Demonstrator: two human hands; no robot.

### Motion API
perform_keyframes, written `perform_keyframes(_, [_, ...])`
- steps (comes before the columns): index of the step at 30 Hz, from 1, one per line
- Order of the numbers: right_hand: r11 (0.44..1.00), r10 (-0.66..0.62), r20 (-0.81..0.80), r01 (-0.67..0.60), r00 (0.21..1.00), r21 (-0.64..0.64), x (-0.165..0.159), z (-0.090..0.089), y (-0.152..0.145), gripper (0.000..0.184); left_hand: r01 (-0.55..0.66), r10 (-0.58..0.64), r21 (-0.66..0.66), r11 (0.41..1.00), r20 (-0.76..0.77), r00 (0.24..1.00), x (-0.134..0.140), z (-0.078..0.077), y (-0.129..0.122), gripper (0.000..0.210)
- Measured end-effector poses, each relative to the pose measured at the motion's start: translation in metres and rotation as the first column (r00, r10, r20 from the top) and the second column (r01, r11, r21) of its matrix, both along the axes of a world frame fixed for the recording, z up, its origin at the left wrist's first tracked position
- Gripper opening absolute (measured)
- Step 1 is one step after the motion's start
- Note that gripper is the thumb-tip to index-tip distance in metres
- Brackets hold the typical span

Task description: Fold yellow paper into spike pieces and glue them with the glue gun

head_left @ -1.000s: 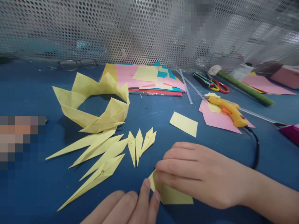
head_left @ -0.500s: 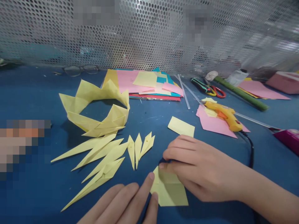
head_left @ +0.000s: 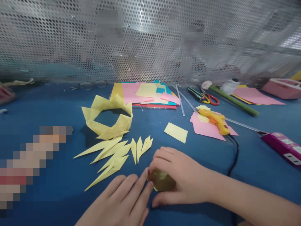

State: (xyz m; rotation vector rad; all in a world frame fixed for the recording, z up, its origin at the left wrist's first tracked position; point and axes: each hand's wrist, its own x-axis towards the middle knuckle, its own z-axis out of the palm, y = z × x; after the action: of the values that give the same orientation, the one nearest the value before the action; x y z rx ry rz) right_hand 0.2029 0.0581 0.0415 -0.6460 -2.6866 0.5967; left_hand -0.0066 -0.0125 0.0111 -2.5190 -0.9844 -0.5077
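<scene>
A small sheet of yellow paper (head_left: 166, 182) lies on the table, largely covered and shaded by my right hand (head_left: 180, 175). The curled fingers of that hand grip the paper's left side, while its thumb reaches out below. From the lower left comes my left hand (head_left: 124, 197), whose index finger and thumb close on the same left edge, fingertips meeting those of the right hand. Left of them, several folded yellow paper points (head_left: 110, 171) spread out from a yellow paper crown-like ring (head_left: 90, 125). A small fan of folded yellow pieces (head_left: 139, 149) lies nearby.
Another yellow sheet (head_left: 176, 132) is beyond my right hand. A yellow glue gun (head_left: 217, 121) rests on pink paper (head_left: 199, 128), its cord trailing toward my arm. Farther back are coloured papers (head_left: 130, 92), scissors (head_left: 213, 99), a green stem (head_left: 235, 100) and a purple power strip (head_left: 282, 146).
My right hand has moved over the yellow paper and now covers most of it, its thumb swung out below. My left fingers stay at the paper's left edge. The camera view has shifted.
</scene>
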Motion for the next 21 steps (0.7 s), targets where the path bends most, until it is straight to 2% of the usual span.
perform_keyframes(5, [0.996, 0.002, -0.009, -0.001, 1.0, 0.086, 0.001, -0.002, -0.009, 0.02, 0.036, -0.039, -0.041, 0.999, -0.079, 0.996, 0.009, 0.023, -0.008, 0.031])
perform_keyframes(10, [0.994, -0.013, -0.006, 0.013, 1.0, 0.112, 0.002, 0.0, -0.015, 0.023, -0.069, 0.068, -0.05, 0.996, -0.031, 0.997, 0.017, 0.028, -0.018, 0.03])
perform_keyframes(15, [0.991, 0.011, 0.027, -0.014, 1.0, 0.134, -0.002, 0.011, -0.013, 0.024, -0.09, 0.088, -0.076, 0.993, -0.032, 0.996, 0.015, 0.038, -0.021, 0.029])
perform_keyframes(18, [0.98, 0.043, 0.048, -0.051, 0.998, 0.193, -0.003, 0.01, -0.01, 0.015, -0.107, 0.104, -0.045, 0.993, -0.068, 0.992, 0.015, 0.039, -0.026, 0.04])
perform_keyframes(20, [0.965, 0.065, 0.063, -0.079, 0.996, 0.248, -0.002, 0.007, -0.009, 0.004, -0.141, 0.14, -0.014, 0.99, -0.078, 0.987, 0.018, 0.034, -0.031, 0.043])
perform_keyframes(21, [0.955, 0.078, 0.071, -0.095, 0.994, 0.281, -0.001, 0.006, -0.009, 0.006, -0.163, 0.163, 0.004, 0.987, -0.079, 0.984, 0.02, 0.031, -0.035, 0.043])
